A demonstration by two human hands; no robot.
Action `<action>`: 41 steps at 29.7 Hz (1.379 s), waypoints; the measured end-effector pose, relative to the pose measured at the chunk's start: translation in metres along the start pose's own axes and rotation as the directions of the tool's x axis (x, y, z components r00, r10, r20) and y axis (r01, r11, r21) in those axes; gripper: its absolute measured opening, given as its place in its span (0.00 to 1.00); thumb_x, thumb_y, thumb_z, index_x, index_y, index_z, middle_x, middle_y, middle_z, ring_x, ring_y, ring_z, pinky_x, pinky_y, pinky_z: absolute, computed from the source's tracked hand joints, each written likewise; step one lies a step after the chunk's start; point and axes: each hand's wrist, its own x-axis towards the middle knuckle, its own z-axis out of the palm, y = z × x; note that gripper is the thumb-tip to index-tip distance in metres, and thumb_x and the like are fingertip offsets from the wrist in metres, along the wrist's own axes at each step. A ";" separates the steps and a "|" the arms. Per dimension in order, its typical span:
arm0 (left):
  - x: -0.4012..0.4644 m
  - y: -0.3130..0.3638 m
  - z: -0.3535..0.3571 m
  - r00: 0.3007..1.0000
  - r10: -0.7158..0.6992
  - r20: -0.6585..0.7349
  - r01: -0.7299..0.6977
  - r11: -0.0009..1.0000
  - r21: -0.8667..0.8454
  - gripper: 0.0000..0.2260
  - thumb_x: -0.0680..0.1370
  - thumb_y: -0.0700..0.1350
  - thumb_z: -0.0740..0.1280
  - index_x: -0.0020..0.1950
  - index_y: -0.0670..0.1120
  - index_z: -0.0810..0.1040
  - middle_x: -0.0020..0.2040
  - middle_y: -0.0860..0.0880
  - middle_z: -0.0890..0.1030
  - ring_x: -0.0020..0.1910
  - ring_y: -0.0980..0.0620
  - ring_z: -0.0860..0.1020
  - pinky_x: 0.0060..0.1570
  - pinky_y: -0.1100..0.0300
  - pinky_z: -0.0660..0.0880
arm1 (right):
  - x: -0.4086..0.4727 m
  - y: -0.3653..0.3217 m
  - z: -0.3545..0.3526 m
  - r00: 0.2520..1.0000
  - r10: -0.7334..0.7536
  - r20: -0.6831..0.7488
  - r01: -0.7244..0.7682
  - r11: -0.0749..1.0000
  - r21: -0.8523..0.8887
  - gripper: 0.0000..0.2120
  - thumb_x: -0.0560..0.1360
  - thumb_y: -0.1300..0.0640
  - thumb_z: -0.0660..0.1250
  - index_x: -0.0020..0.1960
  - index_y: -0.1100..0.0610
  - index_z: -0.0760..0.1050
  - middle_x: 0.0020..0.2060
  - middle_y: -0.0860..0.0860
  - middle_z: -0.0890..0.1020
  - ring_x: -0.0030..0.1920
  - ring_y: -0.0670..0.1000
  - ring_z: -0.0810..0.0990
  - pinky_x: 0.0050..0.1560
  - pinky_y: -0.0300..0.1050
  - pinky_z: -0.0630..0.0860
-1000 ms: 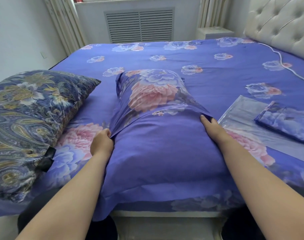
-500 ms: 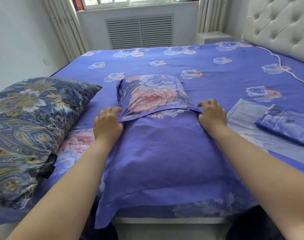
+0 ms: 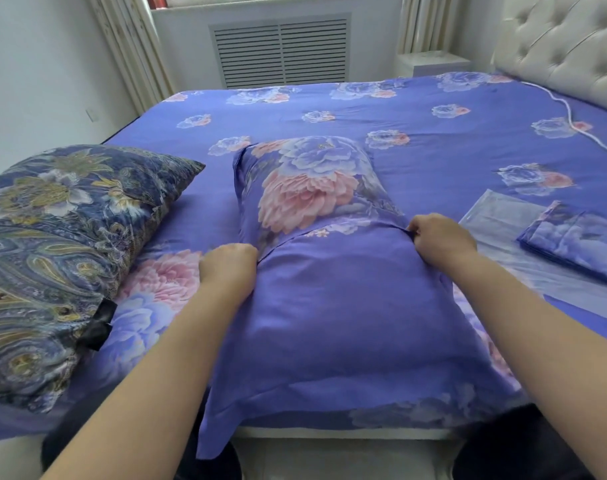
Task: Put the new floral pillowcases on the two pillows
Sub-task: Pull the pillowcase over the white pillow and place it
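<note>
Since a moment ago both hands have slid up the pillow lying at the near edge of the bed: the left hand (image 3: pixel 227 268) and right hand (image 3: pixel 440 240) are each closed in a pinching grip on the hem of the new floral pillowcase (image 3: pixel 347 306), so roughly half the pillow (image 3: pixel 309 188) remains uncovered. The dark paisley pillow (image 3: pixel 63 237) waits at the near left corner, a folded second pillowcase (image 3: pixel 579 244) lies at the right edge, and nothing blocks the pull.

A white cable (image 3: pixel 568 114) lies on the bed sheet (image 3: pixel 433 150) near the padded headboard (image 3: pixel 565 46); a vent grille (image 3: pixel 281 50) stands behind.
</note>
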 end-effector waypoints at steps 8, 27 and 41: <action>0.048 0.085 -0.033 0.992 0.112 -0.064 -0.129 0.833 -0.538 0.23 0.81 0.58 0.53 0.75 0.55 0.58 0.77 0.50 0.55 0.76 0.45 0.53 0.72 0.43 0.50 | 0.028 -0.105 -0.006 0.970 -0.241 0.035 0.225 0.942 0.249 0.25 0.81 0.47 0.51 0.73 0.60 0.62 0.73 0.58 0.64 0.72 0.57 0.62 0.71 0.53 0.57; 0.016 0.063 0.014 0.889 0.285 0.359 0.381 -0.024 -0.924 0.26 0.74 0.69 0.59 0.69 0.61 0.67 0.62 0.58 0.74 0.58 0.59 0.73 0.59 0.53 0.73 | 0.004 -0.019 -0.112 0.992 -0.114 0.058 0.009 0.512 0.859 0.15 0.70 0.57 0.68 0.54 0.60 0.78 0.53 0.56 0.82 0.52 0.49 0.77 0.54 0.42 0.76; -0.003 -0.003 -0.074 0.990 -0.065 0.127 0.109 -0.228 -0.968 0.14 0.82 0.52 0.56 0.67 0.54 0.70 0.63 0.57 0.74 0.61 0.60 0.72 0.62 0.57 0.64 | -0.014 -0.099 -0.018 0.926 -0.280 0.254 0.277 0.960 0.049 0.26 0.76 0.33 0.51 0.71 0.40 0.63 0.74 0.51 0.61 0.74 0.58 0.57 0.72 0.65 0.51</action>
